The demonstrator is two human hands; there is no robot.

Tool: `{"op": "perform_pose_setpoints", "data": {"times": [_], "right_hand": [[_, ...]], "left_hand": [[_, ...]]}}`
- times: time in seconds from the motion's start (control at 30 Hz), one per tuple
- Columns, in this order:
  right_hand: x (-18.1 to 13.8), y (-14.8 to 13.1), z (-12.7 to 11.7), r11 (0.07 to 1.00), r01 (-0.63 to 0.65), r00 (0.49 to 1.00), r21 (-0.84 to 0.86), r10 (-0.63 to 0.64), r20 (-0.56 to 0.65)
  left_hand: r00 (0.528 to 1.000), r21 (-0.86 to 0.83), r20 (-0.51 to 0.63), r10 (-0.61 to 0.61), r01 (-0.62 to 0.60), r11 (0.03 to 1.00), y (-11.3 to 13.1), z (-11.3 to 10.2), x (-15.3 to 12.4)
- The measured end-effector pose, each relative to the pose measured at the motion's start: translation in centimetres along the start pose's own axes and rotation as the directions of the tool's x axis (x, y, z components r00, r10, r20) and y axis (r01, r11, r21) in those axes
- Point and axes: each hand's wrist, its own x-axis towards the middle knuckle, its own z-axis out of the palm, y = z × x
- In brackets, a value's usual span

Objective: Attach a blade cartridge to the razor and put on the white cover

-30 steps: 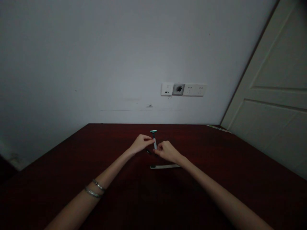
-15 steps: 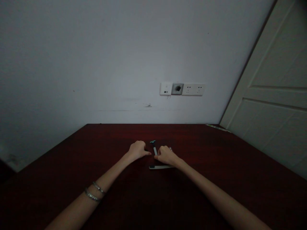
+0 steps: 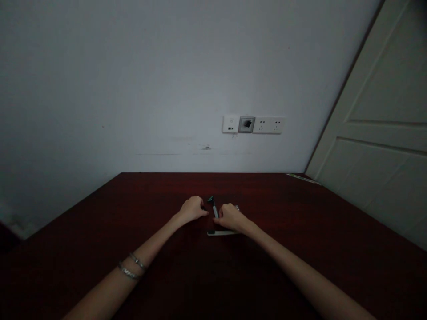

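Both my hands rest close together on a dark red wooden table [image 3: 133,231]. My right hand [image 3: 229,216] is closed round the white handle of a small razor [image 3: 213,205], whose dark green head points away from me. My left hand [image 3: 191,209] is curled, its fingertips pinched beside the razor's head; what it grips is too small to make out. A long white strip-like object [image 3: 218,233] lies flat on the table just under my right wrist. Two bracelets [image 3: 131,266] circle my left forearm.
A white wall stands behind the table with a row of sockets and switches [image 3: 253,124]. A cream panelled door [image 3: 383,133] is at the right. A thin pale item [image 3: 302,178] lies at the table's far right corner.
The razor, held upright above the table a second ago, has come down low between my hands. Both hands sank to the tabletop and drew slightly nearer to me.
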Motion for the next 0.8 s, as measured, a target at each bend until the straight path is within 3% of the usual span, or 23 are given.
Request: {"op": "perform_pose_setpoints", "data": {"times": [0.07,0.13,0.2,0.27,0.33,0.4,0.57,0.8], "right_hand": [[0.1,0.1,-0.3,1.000,0.012,1.000,0.010,-0.012,-0.012],[0.1,0.3,-1.0,0.998,0.044,0.998,0.038,-0.042,-0.049],[0.1,0.5,-2.3,0.991,0.103,0.989,0.086,-0.092,-0.119],[0.0,0.6,-3.8,0.971,0.184,0.966,0.155,-0.150,-0.211],[-0.2,0.7,-5.2,0.934,0.270,0.934,0.235,-0.195,-0.298],[-0.5,0.6,-6.3,0.884,0.340,0.909,0.320,-0.221,-0.354],[-1.1,0.1,-7.5,0.796,0.438,0.874,0.418,-0.268,-0.406],[-1.2,0.0,-7.7,0.782,0.432,0.889,0.449,-0.289,-0.354]], "left_hand": [[0.999,-0.183,0.035,-0.002,0.009,0.983,-0.5,-0.4,0.5],[0.995,-0.425,0.100,0.004,0.039,0.904,-1.0,-1.0,0.8],[0.981,-0.686,0.195,0.000,0.136,0.715,-1.2,-1.7,0.8],[0.945,-0.852,0.328,0.014,0.289,0.436,-1.3,-2.4,0.6],[0.894,-0.888,0.440,0.082,0.419,0.192,-1.2,-2.9,0.4],[0.855,-0.870,0.491,0.167,0.488,0.063,-0.8,-3.2,0.2],[0.820,-0.855,0.497,0.285,0.518,0.000,0.7,-3.3,-0.3],[0.825,-0.861,0.494,0.273,0.509,0.021,1.4,-3.3,-0.8]]}}
